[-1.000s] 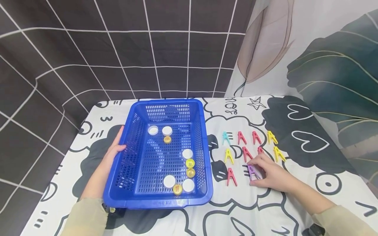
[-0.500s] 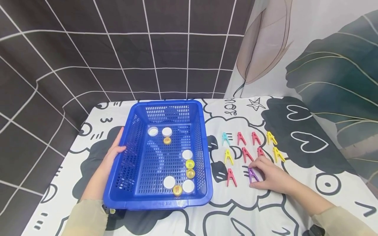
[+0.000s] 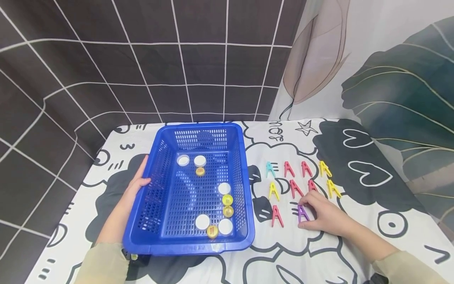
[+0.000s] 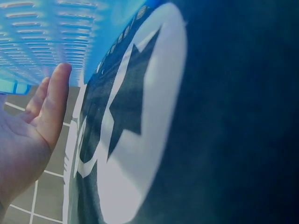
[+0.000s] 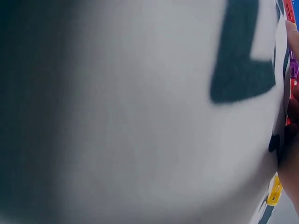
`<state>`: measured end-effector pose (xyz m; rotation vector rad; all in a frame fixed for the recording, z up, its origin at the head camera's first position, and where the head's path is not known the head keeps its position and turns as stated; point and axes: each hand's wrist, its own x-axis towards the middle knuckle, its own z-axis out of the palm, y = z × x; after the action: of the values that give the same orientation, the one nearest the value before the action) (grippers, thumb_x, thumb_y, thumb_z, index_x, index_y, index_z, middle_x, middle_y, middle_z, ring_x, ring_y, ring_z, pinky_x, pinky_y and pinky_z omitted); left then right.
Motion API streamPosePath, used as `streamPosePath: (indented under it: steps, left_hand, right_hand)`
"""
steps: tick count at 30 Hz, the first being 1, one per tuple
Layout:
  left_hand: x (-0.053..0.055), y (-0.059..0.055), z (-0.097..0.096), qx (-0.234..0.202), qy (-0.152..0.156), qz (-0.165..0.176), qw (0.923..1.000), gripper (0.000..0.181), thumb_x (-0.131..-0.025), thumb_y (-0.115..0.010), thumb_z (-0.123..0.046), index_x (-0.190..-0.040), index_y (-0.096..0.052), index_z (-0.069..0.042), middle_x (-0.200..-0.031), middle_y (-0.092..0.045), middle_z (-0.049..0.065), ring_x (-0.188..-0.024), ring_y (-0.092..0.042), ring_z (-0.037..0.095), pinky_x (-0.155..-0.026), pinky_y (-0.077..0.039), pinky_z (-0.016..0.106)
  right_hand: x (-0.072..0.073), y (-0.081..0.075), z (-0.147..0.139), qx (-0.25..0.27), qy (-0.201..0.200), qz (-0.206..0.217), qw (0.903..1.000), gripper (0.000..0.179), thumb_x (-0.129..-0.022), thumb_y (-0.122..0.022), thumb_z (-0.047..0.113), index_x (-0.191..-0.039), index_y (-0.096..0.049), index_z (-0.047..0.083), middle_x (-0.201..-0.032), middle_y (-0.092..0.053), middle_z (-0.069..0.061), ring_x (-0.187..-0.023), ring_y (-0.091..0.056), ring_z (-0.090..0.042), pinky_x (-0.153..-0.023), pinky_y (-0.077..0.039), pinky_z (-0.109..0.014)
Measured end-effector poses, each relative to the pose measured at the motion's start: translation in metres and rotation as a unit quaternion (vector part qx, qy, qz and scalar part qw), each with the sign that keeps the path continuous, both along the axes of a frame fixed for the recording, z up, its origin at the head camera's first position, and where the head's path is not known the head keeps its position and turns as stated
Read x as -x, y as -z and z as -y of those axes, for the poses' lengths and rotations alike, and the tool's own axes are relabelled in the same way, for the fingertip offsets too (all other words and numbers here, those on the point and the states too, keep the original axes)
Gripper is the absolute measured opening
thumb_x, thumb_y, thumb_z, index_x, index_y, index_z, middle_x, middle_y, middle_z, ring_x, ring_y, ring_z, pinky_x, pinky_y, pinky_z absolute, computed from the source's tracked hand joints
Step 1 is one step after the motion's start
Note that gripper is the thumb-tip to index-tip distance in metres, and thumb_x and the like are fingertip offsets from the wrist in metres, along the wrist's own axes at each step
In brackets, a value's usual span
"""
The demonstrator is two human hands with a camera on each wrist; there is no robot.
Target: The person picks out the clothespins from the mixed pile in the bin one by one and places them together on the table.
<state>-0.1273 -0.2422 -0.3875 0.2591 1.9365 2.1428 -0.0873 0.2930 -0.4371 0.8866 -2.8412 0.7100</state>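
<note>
My left hand [image 3: 133,187] lies against the left side of a blue plastic basket [image 3: 188,247], its fingers straight; the left wrist view shows the thumb [image 4: 60,88] extended beside the slotted wall. On the cloth to the basket's right, my right hand [image 3: 324,213] holds a purple clothespin [image 3: 303,214] between thumb and forefinger. A red clothespin [image 3: 277,216] lies to its left in the same row. Just beyond the hand is another red clothespin [image 3: 311,185], partly covered by the fingers. In the right wrist view, only a sliver of the hand and purple clothespin [image 5: 294,69] shows.
White caps [image 3: 202,222] and yellow caps [image 3: 212,232] lie scattered in the basket. Red, yellow [image 3: 273,191] and turquoise clothespins [image 3: 270,169] form rows on the patterned cloth [image 3: 276,260]. A dark checked curtain [image 3: 202,63] hangs behind the table.
The purple clothespin has turned slightly, and its legs now point more toward me. My right hand has barely shifted. My left hand stays on the basket.
</note>
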Motion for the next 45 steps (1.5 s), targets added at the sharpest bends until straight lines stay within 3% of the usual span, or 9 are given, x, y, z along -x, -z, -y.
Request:
streamPosePath:
  steps: [8,16,23,28,31,34,38,45]
  left_hand:
    - [0.001,0.0,0.0,0.003,-0.005,-0.004,1.0,0.071,-0.092,-0.029,-0.002,-0.15,0.008,-0.02,-0.154,0.008,0.019,-0.141,-0.005,0.035,-0.103,-0.032,0.018]
    - [-0.001,0.0,0.0,0.007,-0.006,0.002,1.0,0.073,-0.091,-0.029,-0.003,-0.15,0.008,-0.025,-0.155,0.01,0.015,-0.139,-0.001,0.04,-0.104,-0.032,0.021]
    - [0.0,0.0,0.0,0.017,-0.014,-0.001,0.9998,0.072,-0.091,-0.028,-0.002,-0.15,0.009,-0.021,-0.155,0.01,0.014,-0.14,-0.002,0.038,-0.103,-0.032,0.019]
    - [-0.001,-0.001,-0.001,0.017,-0.013,-0.001,0.9998,0.072,-0.091,-0.028,-0.003,-0.15,0.008,-0.022,-0.155,0.008,0.015,-0.139,-0.003,0.04,-0.102,-0.034,0.019]
    - [-0.002,0.0,0.0,0.021,-0.012,0.002,0.9997,0.071,-0.092,-0.027,-0.003,-0.15,0.008,-0.023,-0.155,0.008,0.015,-0.138,-0.004,0.042,-0.1,-0.035,0.018]
    - [-0.001,0.0,0.001,0.041,-0.022,0.002,0.9989,0.071,-0.091,-0.029,-0.004,-0.15,0.007,-0.022,-0.156,0.007,0.012,-0.139,-0.004,0.039,-0.102,-0.032,0.016]
    - [-0.002,-0.001,0.003,0.068,-0.022,0.003,0.9975,0.07,-0.092,-0.03,-0.006,-0.15,0.006,-0.023,-0.156,0.005,0.011,-0.14,-0.004,0.036,-0.101,-0.03,0.013]
    - [-0.002,0.001,0.007,0.081,0.0,-0.005,0.9967,0.068,-0.095,-0.03,-0.011,-0.151,0.005,-0.028,-0.156,0.004,0.014,-0.138,-0.007,0.042,-0.095,-0.036,0.013]
  right_hand:
    - [0.0,0.0,0.001,-0.003,0.01,-0.004,0.9999,0.052,-0.06,-0.085,0.042,-0.099,-0.058,0.02,-0.093,-0.047,0.016,-0.084,-0.045,-0.001,-0.075,-0.046,-0.027]
    - [-0.004,-0.009,0.002,0.028,0.039,0.043,0.9979,0.053,-0.069,-0.082,0.035,-0.108,-0.054,0.014,-0.093,-0.046,0.011,-0.082,-0.045,-0.003,-0.072,-0.044,-0.024]
    - [-0.002,-0.015,0.0,0.051,0.034,0.03,0.9977,0.044,-0.074,-0.078,0.022,-0.109,-0.054,0.012,-0.093,-0.047,0.008,-0.079,-0.043,-0.004,-0.064,-0.042,-0.023]
    - [-0.001,-0.019,0.0,0.038,0.045,0.022,0.998,0.042,-0.073,-0.078,0.019,-0.107,-0.055,0.01,-0.089,-0.047,0.007,-0.077,-0.043,-0.004,-0.063,-0.042,-0.022]
    - [0.001,-0.032,0.003,0.015,0.062,0.013,0.9979,0.043,-0.075,-0.076,0.018,-0.11,-0.055,0.004,-0.09,-0.049,0.001,-0.079,-0.045,-0.01,-0.065,-0.045,-0.029]
    - [0.002,-0.05,0.006,-0.01,0.095,0.02,0.9952,0.051,-0.079,-0.073,0.023,-0.118,-0.052,-0.002,-0.102,-0.054,-0.013,-0.094,-0.049,-0.027,-0.08,-0.046,-0.045]
    - [0.003,-0.07,0.006,-0.039,0.139,0.038,0.9888,0.066,-0.083,-0.068,0.036,-0.13,-0.044,-0.004,-0.127,-0.045,-0.028,-0.118,-0.037,-0.047,-0.093,-0.032,-0.065]
    - [0.005,-0.082,-0.005,-0.07,0.161,0.029,0.984,0.079,-0.085,-0.065,0.042,-0.14,-0.033,-0.005,-0.138,-0.033,-0.033,-0.121,-0.03,-0.054,-0.092,-0.026,-0.072]
